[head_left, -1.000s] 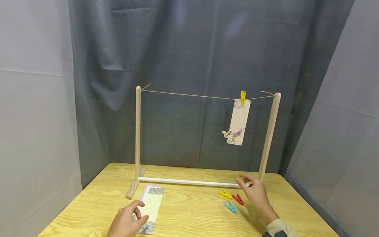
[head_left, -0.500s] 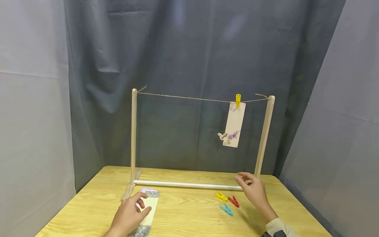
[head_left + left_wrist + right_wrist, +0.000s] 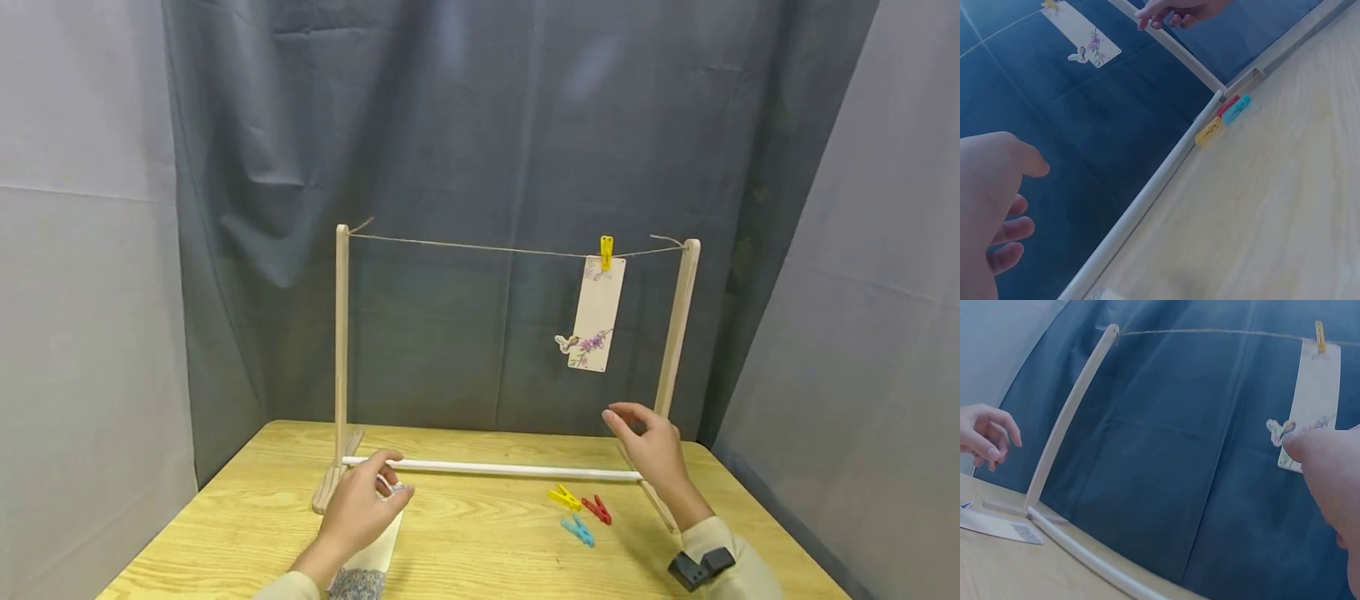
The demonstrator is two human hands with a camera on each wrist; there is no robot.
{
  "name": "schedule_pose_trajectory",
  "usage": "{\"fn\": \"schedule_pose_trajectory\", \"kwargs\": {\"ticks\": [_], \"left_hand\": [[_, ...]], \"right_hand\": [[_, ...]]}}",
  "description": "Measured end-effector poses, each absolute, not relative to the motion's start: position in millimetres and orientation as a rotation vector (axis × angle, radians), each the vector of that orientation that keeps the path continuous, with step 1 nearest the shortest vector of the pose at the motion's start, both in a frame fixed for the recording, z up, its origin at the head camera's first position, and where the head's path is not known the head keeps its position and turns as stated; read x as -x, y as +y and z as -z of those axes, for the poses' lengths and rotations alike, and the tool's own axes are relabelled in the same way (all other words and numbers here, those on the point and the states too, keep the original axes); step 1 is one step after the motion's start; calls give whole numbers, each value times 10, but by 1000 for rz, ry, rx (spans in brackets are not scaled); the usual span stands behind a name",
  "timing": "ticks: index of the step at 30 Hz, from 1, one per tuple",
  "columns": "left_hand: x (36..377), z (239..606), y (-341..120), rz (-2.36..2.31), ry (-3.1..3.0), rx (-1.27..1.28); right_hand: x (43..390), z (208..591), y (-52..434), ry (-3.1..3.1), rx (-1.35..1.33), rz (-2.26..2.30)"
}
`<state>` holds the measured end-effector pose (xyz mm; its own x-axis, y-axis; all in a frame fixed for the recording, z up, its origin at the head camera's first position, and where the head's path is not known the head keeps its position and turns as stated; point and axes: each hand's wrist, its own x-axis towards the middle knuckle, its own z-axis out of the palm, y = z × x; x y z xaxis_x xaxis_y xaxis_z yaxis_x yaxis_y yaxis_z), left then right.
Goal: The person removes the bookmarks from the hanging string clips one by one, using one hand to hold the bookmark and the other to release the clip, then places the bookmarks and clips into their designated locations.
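Observation:
A bird-and-flower paper bookmark (image 3: 600, 304) hangs from a string (image 3: 465, 245), clipped by a yellow clothespin (image 3: 606, 252). My left hand (image 3: 357, 510) hovers above a cream bookmark (image 3: 377, 553) with a grey patterned end, hiding much of it; in the right wrist view this hand shows apart from the bookmark. Its fingers are loosely bent and hold nothing. Beside the right post, below the hanging bookmark, my right hand (image 3: 656, 450) is raised with thumb and forefinger apart and nothing between them. Yellow (image 3: 565, 497), red (image 3: 597, 509) and blue (image 3: 578, 530) clothespins lie on the table.
Two wooden posts, left (image 3: 342, 333) and right (image 3: 677, 329), carry the string. A white rod (image 3: 495, 469) joins them low over the wooden table (image 3: 465, 550). Grey curtains (image 3: 435, 350) enclose the back and sides.
Both hands have risen: the left has moved up and to the right over the cream bookmark, the right up along its post. The head view has shifted slightly. The clothespins lie unchanged.

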<state>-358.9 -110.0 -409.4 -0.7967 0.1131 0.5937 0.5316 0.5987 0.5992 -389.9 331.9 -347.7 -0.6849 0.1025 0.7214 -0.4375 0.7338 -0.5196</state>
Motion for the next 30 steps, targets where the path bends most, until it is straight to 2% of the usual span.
{"fn": "schedule_pose_trajectory", "kwargs": {"ticks": [15, 30], "left_hand": [[3917, 3689, -634, 1084, -2224, 646], [4284, 3336, -86, 1092, -2209, 682]], "right_hand": [[3982, 2777, 3300, -2107, -287, -886], [4266, 2223, 3325, -1993, -308, -1074]]}}
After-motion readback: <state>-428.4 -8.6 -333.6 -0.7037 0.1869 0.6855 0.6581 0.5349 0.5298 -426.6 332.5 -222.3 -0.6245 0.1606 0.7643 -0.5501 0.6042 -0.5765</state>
